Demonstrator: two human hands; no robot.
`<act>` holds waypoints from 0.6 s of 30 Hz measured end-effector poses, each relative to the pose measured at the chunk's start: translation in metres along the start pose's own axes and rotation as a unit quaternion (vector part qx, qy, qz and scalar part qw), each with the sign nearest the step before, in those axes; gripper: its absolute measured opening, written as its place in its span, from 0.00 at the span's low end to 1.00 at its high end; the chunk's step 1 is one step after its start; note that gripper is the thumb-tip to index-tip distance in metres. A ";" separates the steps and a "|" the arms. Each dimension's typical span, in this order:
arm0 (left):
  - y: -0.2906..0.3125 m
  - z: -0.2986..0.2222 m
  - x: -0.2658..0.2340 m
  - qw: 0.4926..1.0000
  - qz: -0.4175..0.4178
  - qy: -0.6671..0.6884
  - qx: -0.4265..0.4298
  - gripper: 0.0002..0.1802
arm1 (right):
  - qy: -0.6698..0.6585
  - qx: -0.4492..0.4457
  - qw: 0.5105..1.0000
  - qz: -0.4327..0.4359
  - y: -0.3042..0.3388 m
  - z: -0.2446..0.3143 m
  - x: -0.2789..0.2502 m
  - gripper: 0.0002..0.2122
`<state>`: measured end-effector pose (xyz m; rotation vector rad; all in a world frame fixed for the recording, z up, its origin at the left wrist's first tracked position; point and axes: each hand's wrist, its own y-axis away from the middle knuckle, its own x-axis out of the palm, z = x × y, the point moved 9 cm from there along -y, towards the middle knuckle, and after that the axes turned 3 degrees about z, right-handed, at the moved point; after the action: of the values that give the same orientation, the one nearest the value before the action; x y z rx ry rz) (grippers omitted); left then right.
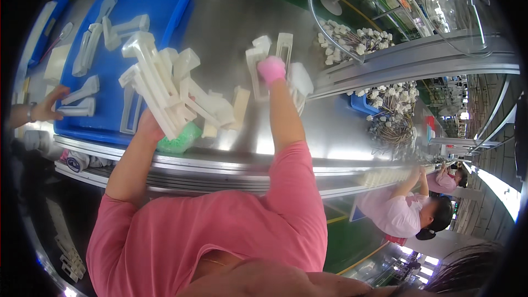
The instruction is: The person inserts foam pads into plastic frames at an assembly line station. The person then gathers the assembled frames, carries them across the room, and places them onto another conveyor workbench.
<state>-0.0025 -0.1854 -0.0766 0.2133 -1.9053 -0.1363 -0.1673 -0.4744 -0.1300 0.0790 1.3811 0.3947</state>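
Note:
My left hand (149, 127) is closed round a bundle of long white plastic housings (157, 85), held over the near right side of a blue bin. The bundle hides most of its fingers. My right hand (272, 70), covered in pink at the fingers, is farther out over the metal table. It grips a white housing (254, 69) in a small group; its fingertips are hidden. Another channel-shaped housing (284, 47) stands just beyond it, and a rounded white piece (300, 80) lies to its right. Beside my left hand is a green bundle (180, 138).
The blue bin (181, 8) holds several more housings. Another person's hand (52, 104) reaches to its left edge. White connectors with cables (357, 41) are heaped beyond a metal rail (418, 60). A curved metal tube (311, 0) rises at the back. Co-workers sit at right.

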 end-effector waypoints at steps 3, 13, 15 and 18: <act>-0.006 0.004 0.017 0.998 0.054 -0.010 -0.012 0.20 | 0.180 0.052 0.965 -0.185 -0.017 -0.016 0.008 0.14; 0.001 -0.001 0.033 0.997 0.046 0.062 -0.026 0.21 | 0.240 -0.070 0.962 -0.112 -0.016 -0.006 0.000 0.11; 0.001 -0.003 0.014 0.997 0.073 0.021 0.004 0.22 | 0.297 -0.174 0.933 -0.108 0.023 0.037 -0.018 0.07; -0.002 -0.011 0.017 0.992 0.029 -0.112 0.056 0.22 | 0.463 -0.319 0.805 -0.192 0.032 0.024 -0.023 0.06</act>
<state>0.0020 -0.1905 -0.0578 0.2262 -2.1423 -0.0132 -0.1546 -0.4484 -0.0944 -1.0727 2.0801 0.5662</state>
